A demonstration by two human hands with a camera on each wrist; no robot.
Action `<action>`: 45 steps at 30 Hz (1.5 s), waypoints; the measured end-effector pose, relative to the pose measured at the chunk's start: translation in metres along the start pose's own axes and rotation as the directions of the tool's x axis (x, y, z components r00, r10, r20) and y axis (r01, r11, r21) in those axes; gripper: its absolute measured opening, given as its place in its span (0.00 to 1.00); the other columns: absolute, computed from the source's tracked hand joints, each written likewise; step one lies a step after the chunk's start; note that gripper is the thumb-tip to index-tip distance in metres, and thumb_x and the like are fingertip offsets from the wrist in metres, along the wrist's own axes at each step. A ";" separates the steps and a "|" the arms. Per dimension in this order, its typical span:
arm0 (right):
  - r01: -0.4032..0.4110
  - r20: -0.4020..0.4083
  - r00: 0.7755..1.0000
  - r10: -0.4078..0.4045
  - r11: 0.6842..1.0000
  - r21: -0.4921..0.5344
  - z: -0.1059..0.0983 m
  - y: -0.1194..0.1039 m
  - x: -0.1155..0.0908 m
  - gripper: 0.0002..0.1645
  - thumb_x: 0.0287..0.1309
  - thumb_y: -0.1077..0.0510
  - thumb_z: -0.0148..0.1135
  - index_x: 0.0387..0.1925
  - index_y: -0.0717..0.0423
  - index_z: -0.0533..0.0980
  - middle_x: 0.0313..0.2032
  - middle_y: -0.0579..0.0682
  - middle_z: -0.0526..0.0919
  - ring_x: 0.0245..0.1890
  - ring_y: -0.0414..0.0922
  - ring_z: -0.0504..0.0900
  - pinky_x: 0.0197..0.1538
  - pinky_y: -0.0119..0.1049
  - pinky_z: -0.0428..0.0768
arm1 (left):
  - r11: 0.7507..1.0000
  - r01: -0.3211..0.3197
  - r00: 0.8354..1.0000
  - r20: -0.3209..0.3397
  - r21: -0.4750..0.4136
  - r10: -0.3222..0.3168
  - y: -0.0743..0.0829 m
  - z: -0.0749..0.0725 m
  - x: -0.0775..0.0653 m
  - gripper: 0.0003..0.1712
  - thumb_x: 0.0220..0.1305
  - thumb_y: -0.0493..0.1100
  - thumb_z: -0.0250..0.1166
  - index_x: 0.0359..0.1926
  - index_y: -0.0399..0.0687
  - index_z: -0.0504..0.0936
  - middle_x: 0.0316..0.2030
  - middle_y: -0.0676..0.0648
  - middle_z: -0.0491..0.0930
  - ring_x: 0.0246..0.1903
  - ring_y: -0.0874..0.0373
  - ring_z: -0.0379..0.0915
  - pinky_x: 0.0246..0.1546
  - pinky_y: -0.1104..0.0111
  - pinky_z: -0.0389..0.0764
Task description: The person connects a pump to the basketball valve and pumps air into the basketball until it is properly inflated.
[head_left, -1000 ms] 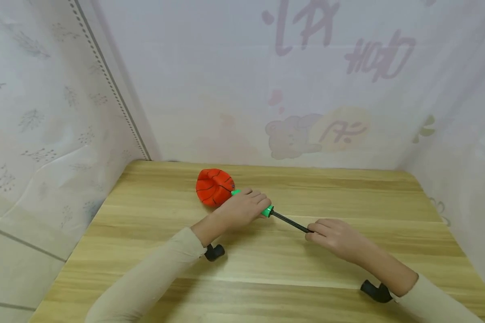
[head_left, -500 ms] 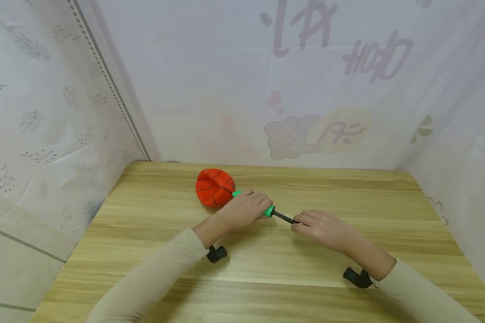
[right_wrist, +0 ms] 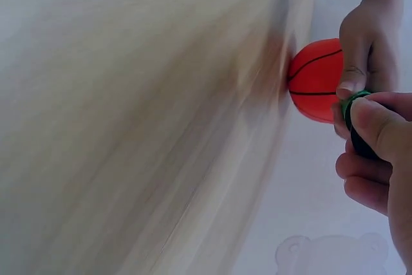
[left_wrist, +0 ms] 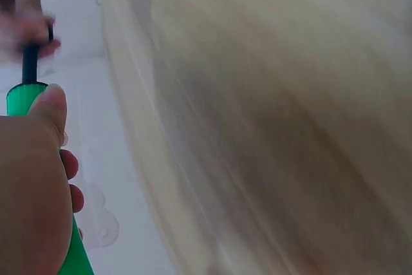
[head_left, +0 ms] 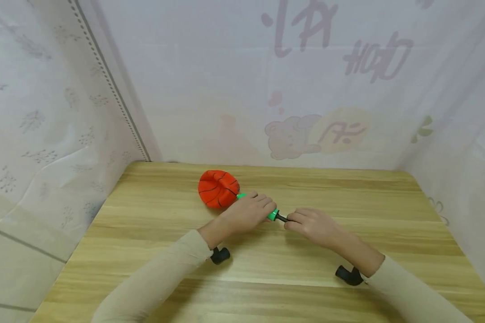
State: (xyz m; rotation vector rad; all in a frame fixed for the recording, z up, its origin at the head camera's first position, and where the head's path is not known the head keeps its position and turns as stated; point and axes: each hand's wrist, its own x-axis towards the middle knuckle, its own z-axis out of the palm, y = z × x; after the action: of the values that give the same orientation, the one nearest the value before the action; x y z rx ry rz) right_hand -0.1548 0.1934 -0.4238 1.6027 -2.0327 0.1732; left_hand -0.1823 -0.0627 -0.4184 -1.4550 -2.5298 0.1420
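A small green hand pump [head_left: 272, 215] lies slantwise between the two hands. My left hand [head_left: 248, 213] grips its green barrel, fingers wrapped round it, as the left wrist view also shows. With thumb and fingers my right hand [head_left: 313, 226] holds the black handle end; only a short stretch of black rod [head_left: 282, 218] shows between the hands. At the barrel's far end sits an orange-red toy basketball [head_left: 217, 188] with black lines, its top dented inward. The pump's tip meets the ball's right side. In the right wrist view the ball [right_wrist: 315, 82] looks round from the side.
Both hands work over a wood-grain table [head_left: 307, 296]. Pale printed cloth [head_left: 210, 80] hangs behind it and at both sides. A black camera mount hangs under each wrist, the left mount [head_left: 220, 255] and the right mount [head_left: 349, 275].
My right hand has moved left toward my left hand, pushing the black rod into the green barrel. My left hand, the pump and the ball have shifted slightly right.
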 end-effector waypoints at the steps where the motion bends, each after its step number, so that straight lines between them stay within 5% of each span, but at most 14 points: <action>1: -0.001 -0.001 1.000 0.001 1.000 0.006 -0.003 -0.001 -0.003 0.29 0.82 0.59 0.28 0.37 0.56 0.79 0.36 0.48 0.83 0.31 0.41 0.80 0.35 0.29 0.80 | 1.000 -0.001 1.000 0.001 -0.005 0.001 -0.001 0.000 -0.001 0.17 0.77 0.57 0.54 0.52 0.51 0.73 0.45 0.55 0.77 0.47 0.60 0.72 0.48 0.68 0.70; 14: -0.035 -0.008 0.999 0.035 0.999 0.023 -0.038 -0.019 -0.049 0.28 0.83 0.58 0.34 0.36 0.54 0.81 0.38 0.48 0.84 0.35 0.41 0.83 0.38 0.31 0.83 | 1.000 -0.007 1.000 0.025 -0.009 0.007 -0.003 0.000 -0.002 0.17 0.77 0.57 0.53 0.52 0.50 0.73 0.46 0.55 0.77 0.47 0.60 0.71 0.48 0.69 0.70; 25: -0.045 0.029 0.999 0.044 0.998 0.041 -0.019 -0.014 -0.021 0.27 0.82 0.57 0.32 0.39 0.55 0.80 0.39 0.47 0.83 0.35 0.41 0.81 0.39 0.30 0.82 | 1.000 0.005 0.999 0.037 0.028 -0.006 0.003 -0.001 -0.002 0.16 0.76 0.56 0.56 0.52 0.51 0.72 0.45 0.55 0.76 0.45 0.60 0.70 0.46 0.69 0.69; 30: -0.030 0.061 0.998 0.028 0.999 0.027 -0.007 -0.006 -0.001 0.05 0.69 0.65 0.58 0.40 0.54 0.80 0.39 0.46 0.82 0.35 0.40 0.80 0.38 0.29 0.80 | 0.999 0.007 1.000 0.018 0.031 -0.007 0.005 0.001 -0.002 0.16 0.75 0.56 0.57 0.51 0.51 0.73 0.43 0.55 0.76 0.44 0.60 0.70 0.46 0.69 0.68; 33: -0.025 0.064 0.998 0.024 0.999 0.020 -0.001 -0.003 0.007 0.10 0.58 0.67 0.68 0.40 0.54 0.80 0.38 0.46 0.83 0.34 0.40 0.81 0.38 0.28 0.80 | 0.999 0.007 1.000 0.026 0.036 -0.008 0.006 0.002 -0.001 0.15 0.75 0.56 0.57 0.52 0.52 0.73 0.45 0.55 0.76 0.46 0.60 0.71 0.48 0.69 0.69; 36: -0.020 0.040 0.999 0.019 1.000 0.019 0.003 -0.003 0.009 0.06 0.69 0.66 0.59 0.38 0.54 0.80 0.37 0.46 0.83 0.33 0.40 0.81 0.37 0.28 0.80 | 1.000 0.005 0.999 0.037 0.031 -0.006 0.006 0.003 -0.001 0.15 0.75 0.55 0.58 0.52 0.52 0.74 0.47 0.55 0.77 0.48 0.60 0.71 0.49 0.68 0.69; 41: -0.025 0.014 1.000 0.025 1.000 0.016 -0.004 -0.007 -0.002 0.28 0.82 0.58 0.30 0.38 0.55 0.80 0.36 0.46 0.82 0.32 0.40 0.80 0.36 0.28 0.80 | 1.000 -0.006 1.000 0.025 0.014 0.006 0.004 0.002 0.000 0.15 0.75 0.56 0.57 0.51 0.52 0.73 0.46 0.56 0.76 0.46 0.61 0.71 0.47 0.70 0.69; 45: -0.039 0.006 0.999 0.039 0.998 0.042 -0.016 -0.012 -0.018 0.28 0.83 0.57 0.32 0.37 0.55 0.80 0.37 0.46 0.82 0.33 0.40 0.80 0.37 0.29 0.81 | 1.000 -0.013 1.000 0.017 0.024 0.013 0.002 0.001 -0.001 0.16 0.75 0.56 0.57 0.51 0.52 0.73 0.46 0.56 0.77 0.46 0.61 0.71 0.46 0.70 0.70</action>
State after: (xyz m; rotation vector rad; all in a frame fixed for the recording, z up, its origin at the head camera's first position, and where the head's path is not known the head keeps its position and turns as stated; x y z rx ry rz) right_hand -0.1355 0.2120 -0.4215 1.5907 -2.0785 0.2271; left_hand -0.1807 -0.0625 -0.4196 -1.4671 -2.5231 0.1868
